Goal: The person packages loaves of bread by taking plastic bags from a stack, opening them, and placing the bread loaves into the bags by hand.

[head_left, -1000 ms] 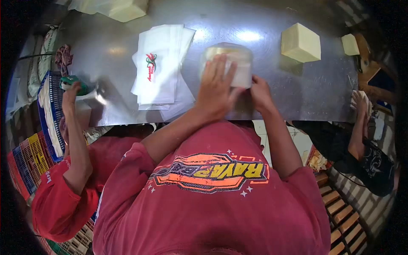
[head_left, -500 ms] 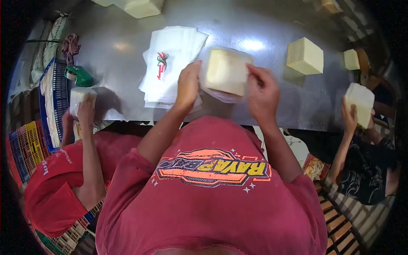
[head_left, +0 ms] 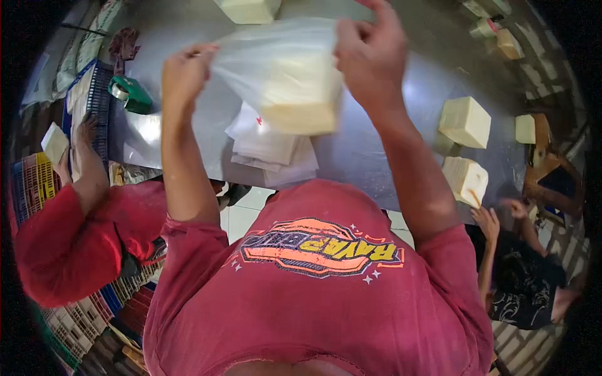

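A clear plastic bag [head_left: 241,53] with a pale, square loaf of bread [head_left: 300,94] inside hangs between my hands, above the metal table. My left hand [head_left: 187,74] pinches one upper corner of the bag, which is stretched into a taut edge. On the other side, my right hand [head_left: 373,56] grips the opposite upper corner, beside the loaf. Slight blur covers the loaf and the right fingers. Partly hidden beneath the loaf, a stack of printed plastic bags [head_left: 276,153] lies near the table's front edge.
Two pale loaves, one [head_left: 465,122] behind another [head_left: 464,180], stand at right near a co-worker's hands [head_left: 486,222]. At left, a co-worker holds a loaf [head_left: 55,144] beside a blue crate [head_left: 97,94]. A green tape dispenser [head_left: 130,95] sits on the metal table [head_left: 207,141].
My hands have lifted the bagged loaf up and away from me and spread apart, stretching the bag. The left co-worker's loaf moved left; the right co-worker's loaf now stands on the table.
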### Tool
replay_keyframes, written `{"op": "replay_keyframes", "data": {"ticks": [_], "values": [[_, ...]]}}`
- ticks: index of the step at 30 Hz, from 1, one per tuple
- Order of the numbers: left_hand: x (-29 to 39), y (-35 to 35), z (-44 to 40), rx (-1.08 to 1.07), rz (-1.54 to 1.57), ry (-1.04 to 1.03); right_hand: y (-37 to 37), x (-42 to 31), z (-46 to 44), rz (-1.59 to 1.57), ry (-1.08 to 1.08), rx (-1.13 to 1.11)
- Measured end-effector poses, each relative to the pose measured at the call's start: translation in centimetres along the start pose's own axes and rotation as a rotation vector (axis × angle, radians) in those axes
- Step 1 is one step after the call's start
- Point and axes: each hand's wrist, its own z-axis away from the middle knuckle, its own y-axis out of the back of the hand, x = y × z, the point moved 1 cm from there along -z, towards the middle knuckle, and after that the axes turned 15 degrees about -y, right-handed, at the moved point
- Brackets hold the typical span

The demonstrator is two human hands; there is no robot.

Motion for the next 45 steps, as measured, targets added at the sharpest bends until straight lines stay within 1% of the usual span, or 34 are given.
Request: {"op": "replay_keyframes", "data": {"ticks": [2, 3, 5, 6, 7, 8, 9, 10, 11, 14, 15, 16, 18, 19, 20, 21, 22, 23, 24, 25, 26, 27, 28, 29, 31, 33, 35, 36, 37, 38, 39, 41, 43, 45], "values": [[-2.3, 2.5, -2.9, 0.245, -0.092, -0.039, -3.6, -0.4, -2.1, 0.019, -0.051, -0.043], [-3.0, 3.0, -3.8, 0.366, -0.14, -0.061, -4.9, 0.1, -3.1, -0.053, -0.008, -0.039], [-2.4, 1.9, -4.3, 0.694, -0.23, -0.409, -6.9, 1.8, -4.2, -0.197, 0.073, -0.018], [-2.0, 0.8, -4.4, 0.849, -0.268, -0.59, -5.8, 1.7, -4.3, -0.039, 0.071, 0.038], [-1.8, -0.5, -4.3, 0.79, -0.313, -0.642, -4.3, 3.0, -4.8, -0.29, 0.036, -0.128], [-1.9, -2.0, -4.0, 0.729, -0.354, -0.694, -1.8, 3.8, -5.4, -0.312, 0.047, -0.068], [-3.0, -4.0, -3.9, 0.525, -0.347, -0.562, 1.8, 2.0, -4.0, -0.147, -0.004, 0.029], [-5.0, -6.4, -4.2, 0.343, -0.327, -0.446, 6.1, 3.2, -4.2, -0.009, -0.053, 0.06], [-7.2, -8.8, -4.3, 0.281, -0.414, -0.454, 10.1, 3.7, -3.8, -0.066, -0.084, 0.125], [-17.2, -14.6, -2.6, 0.151, -0.696, -0.573, 23.8, 6.7, -0.7, 0.232, -0.178, 0.33], [-17.5, -14.8, -2.0, 0.054, -0.725, -0.558, 28.3, 8.6, 0.6, 0.349, -0.232, 0.447], [-17.5, -14.7, -0.9, -0.045, -0.754, -0.545, 33.6, 12.0, 1.8, 0.349, -0.283, 0.53], [-17.3, -14.0, -0.6, -0.005, -0.711, -0.631, 41.1, 17.6, 6.0, 0.469, -0.404, 0.579], [-16.1, -13.6, -0.5, 0.015, -0.712, -0.541, 43.3, 20.2, 8.3, 0.156, -0.627, 0.521], [-14.2, -13.0, 0.0, 0.053, -0.768, -0.514, 44.6, 22.4, 10.4, -0.168, -0.818, 0.447], [-14.2, -12.3, -0.3, 0.08, -0.692, -0.49, 44.5, 23.9, 12.3, -0.176, -0.851, 0.382], [-14.0, -11.4, -0.4, 0.112, -0.585, -0.626, 44.5, 26.3, 13.5, -0.465, -0.848, 0.318], [-12.0, -10.7, -0.1, 0.036, -0.496, -0.59, 43.5, 27.6, 14.3, -0.624, -0.769, 0.296], [-12.2, -10.4, -0.2, 0.047, -0.331, -0.642, 41.4, 26.5, 14.8, -0.731, -0.699, 0.306], [-12.4, -9.8, -0.4, 0.062, -0.17, -0.687, 40.2, 26.9, 15.4, -0.655, -0.704, 0.329], [-11.8, -9.3, 0.1, 0.001, -0.074, -0.608, 37.5, 26.8, 14.9, -0.636, -0.75, 0.336], [-8.9, -8.6, 0.8, -0.058, 0.024, -0.529, 35.1, 25.8, 14.4, -0.616, -0.792, 0.344], [-6.7, -8.3, 1.7, -0.112, 0.121, -0.449, 32.9, 25.8, 13.9, -0.626, -0.827, 0.277], [-5.6, -8.4, 2.2, -0.051, 0.193, -0.467, 30.4, 26.0, 13.2, -0.636, -0.865, 0.205], [-3.4, -9.4, 3.8, 0.086, 0.338, -0.503, 25.0, 26.4, 11.8, -0.675, -0.823, 0.006], [2.5, -10.1, 6.7, 0.001, 0.334, -0.441, 18.8, 23.5, 10.9, -0.705, -0.755, 0.012], [3.7, -10.4, 7.8, -0.049, 0.138, -0.505, 15.0, 21.4, 10.2, -0.635, -0.691, -0.039], [4.6, -10.7, 8.5, -0.132, 0.171, -0.595, 13.8, 20.5, 10.0, -0.6, -0.657, -0.057], [5.6, -11.1, 9.2, -0.214, 0.205, -0.685, 13.5, 19.6, 9.8, -0.071, -0.361, 0.144], [6.4, -11.6, 9.6, -0.242, 0.19, -0.806, 13.1, 16.5, 9.8, 0.224, -0.098, 0.211], [7.2, -11.9, 10.0, -0.275, 0.175, -0.927, 12.8, 13.5, 9.9, 0.518, 0.156, 0.358], [9.1, -12.1, 11.5, -0.302, 0.302, -0.996, 13.1, 6.2, 10.5, 0.57, 0.435, 0.226], [9.5, -11.8, 11.8, -0.3, 0.363, -1.037, 13.8, 3.2, 10.9, 0.542, 0.599, -0.073], [9.3, -11.4, 11.4, -0.258, 0.348, -1.046, 13.2, 0.7, 11.0, 0.58, 0.721, 0.037]]}}
